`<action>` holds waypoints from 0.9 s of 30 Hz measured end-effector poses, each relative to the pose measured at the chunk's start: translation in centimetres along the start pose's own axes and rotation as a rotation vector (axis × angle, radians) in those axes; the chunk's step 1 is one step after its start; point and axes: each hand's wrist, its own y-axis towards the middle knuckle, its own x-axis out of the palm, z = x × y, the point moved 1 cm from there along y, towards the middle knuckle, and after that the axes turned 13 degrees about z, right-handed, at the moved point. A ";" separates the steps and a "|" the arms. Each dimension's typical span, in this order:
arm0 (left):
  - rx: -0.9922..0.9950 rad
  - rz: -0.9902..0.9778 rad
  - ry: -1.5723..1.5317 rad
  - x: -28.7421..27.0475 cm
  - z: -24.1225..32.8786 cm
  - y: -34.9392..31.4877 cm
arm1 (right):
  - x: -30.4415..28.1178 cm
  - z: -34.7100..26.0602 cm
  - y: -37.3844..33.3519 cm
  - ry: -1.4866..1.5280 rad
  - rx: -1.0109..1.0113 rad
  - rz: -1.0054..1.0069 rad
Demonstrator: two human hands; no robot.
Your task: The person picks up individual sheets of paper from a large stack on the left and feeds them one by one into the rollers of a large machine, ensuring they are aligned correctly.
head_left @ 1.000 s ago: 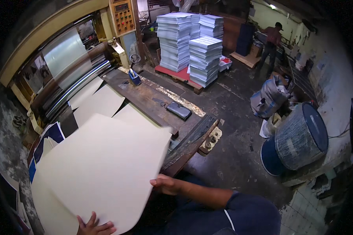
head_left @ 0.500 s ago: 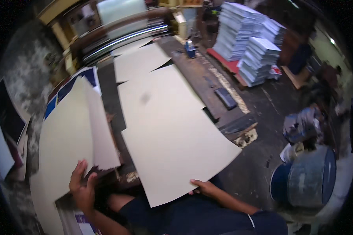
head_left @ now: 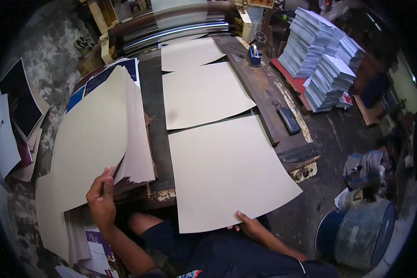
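A large cream paperboard sheet (head_left: 227,173) lies in front of me, its near end over my lap. My right hand (head_left: 248,224) pinches its near edge, thumb on top and fingers beneath. Beyond it, a second cream sheet (head_left: 208,95) and a third (head_left: 190,53) lie in a row toward the rollers (head_left: 176,32). On the left rises a tall stack of cream sheets (head_left: 136,139). My left hand (head_left: 102,199) is closed at the near right edge of its curled top sheet (head_left: 90,139), thumb and fingers together on that edge.
At the right stand tall stacks of white paper (head_left: 306,44) on a red board. A dark phone-like case (head_left: 289,120) and a small blue object (head_left: 254,55) rest on the bench's right side. A drum (head_left: 363,234) stands at the lower right; more sheets (head_left: 7,134) lean far left.
My left hand has gone from spread fingers to closed at the stack's top sheet. The front sheet, earlier touching or overlapping the second, now lies apart from it. The whole view has shifted.
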 end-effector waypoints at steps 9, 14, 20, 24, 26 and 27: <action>0.027 0.126 0.039 1.4 -0.5 0.1 | 1.8 -2.2 4.9 0.354 -0.093 0.141; 0.059 0.170 0.084 -0.1 -3.8 0.1 | 2.0 -1.4 6.5 0.248 -0.127 0.196; -0.171 0.211 0.018 1.2 -1.2 -0.1 | 0.4 -2.6 5.3 0.274 -0.213 0.241; -0.089 0.453 -0.159 1.4 -0.6 1.2 | -1.0 -3.3 4.6 0.347 -0.252 0.303; -0.129 0.643 -0.304 1.0 -0.8 1.9 | -1.7 -3.7 4.9 0.290 -0.303 0.398; -0.150 0.722 -0.386 1.0 -1.4 2.0 | -2.5 -3.8 5.0 0.272 -0.316 0.440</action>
